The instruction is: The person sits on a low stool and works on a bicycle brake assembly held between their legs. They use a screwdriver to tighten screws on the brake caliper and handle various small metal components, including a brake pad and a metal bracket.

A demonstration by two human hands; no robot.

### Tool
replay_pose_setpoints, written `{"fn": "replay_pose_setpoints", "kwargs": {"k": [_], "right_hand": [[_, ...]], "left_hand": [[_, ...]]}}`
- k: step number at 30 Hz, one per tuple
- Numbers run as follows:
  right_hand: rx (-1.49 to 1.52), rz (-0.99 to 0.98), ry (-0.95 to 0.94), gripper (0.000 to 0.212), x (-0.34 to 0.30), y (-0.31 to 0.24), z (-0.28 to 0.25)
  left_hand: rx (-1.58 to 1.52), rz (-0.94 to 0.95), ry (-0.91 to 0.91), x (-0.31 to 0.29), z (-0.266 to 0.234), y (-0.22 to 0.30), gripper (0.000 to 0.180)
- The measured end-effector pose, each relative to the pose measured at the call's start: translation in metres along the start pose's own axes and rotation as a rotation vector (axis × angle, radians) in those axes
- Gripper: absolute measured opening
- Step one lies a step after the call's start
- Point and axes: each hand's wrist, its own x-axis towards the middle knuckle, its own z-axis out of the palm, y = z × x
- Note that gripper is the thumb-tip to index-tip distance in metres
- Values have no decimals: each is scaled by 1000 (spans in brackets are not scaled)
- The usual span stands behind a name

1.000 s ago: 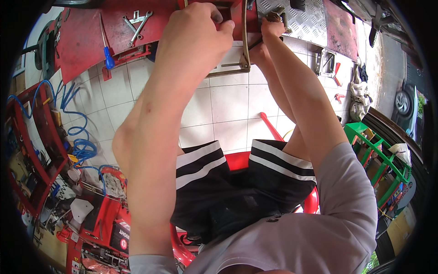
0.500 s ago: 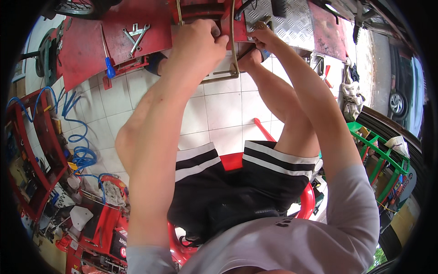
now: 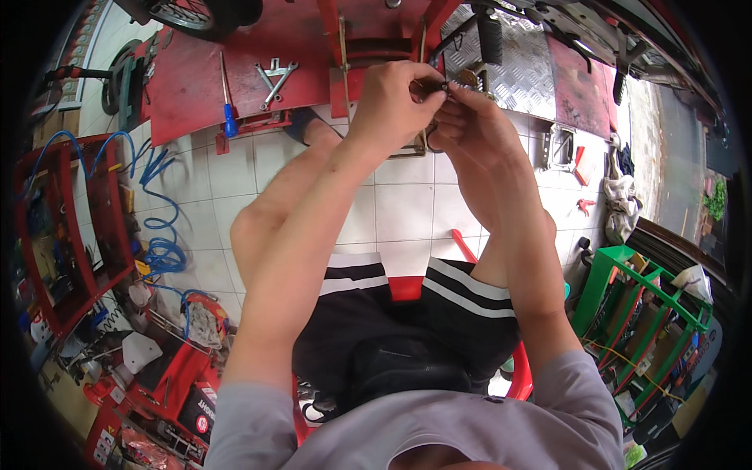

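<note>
Fingers of left hand (image 3: 397, 103) and right hand (image 3: 481, 125) pinch nearly together on a small part (image 3: 445, 87), mostly hidden, near the bench (image 3: 188, 98) edge

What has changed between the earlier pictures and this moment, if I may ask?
The left hand has moved right to meet the right hand, and the two now pinch a small dark piece. Whether the right hand has fully left the brass-coloured part behind it is unclear. The whole view has shifted too. The blue-handled screwdriver and wrenches still lie on the red bench.
</note>
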Motion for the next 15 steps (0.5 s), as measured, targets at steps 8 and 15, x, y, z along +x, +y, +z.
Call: {"fn": "replay_pose_setpoints", "kwargs": {"k": [8, 15], "right_hand": [[-95, -226, 113, 21, 20, 7, -18], [-237, -315, 123, 34, 19, 5, -9]], "left_hand": [[39, -98, 117, 2, 2, -7, 13], [126, -125, 30, -3, 14, -33, 21]]}}
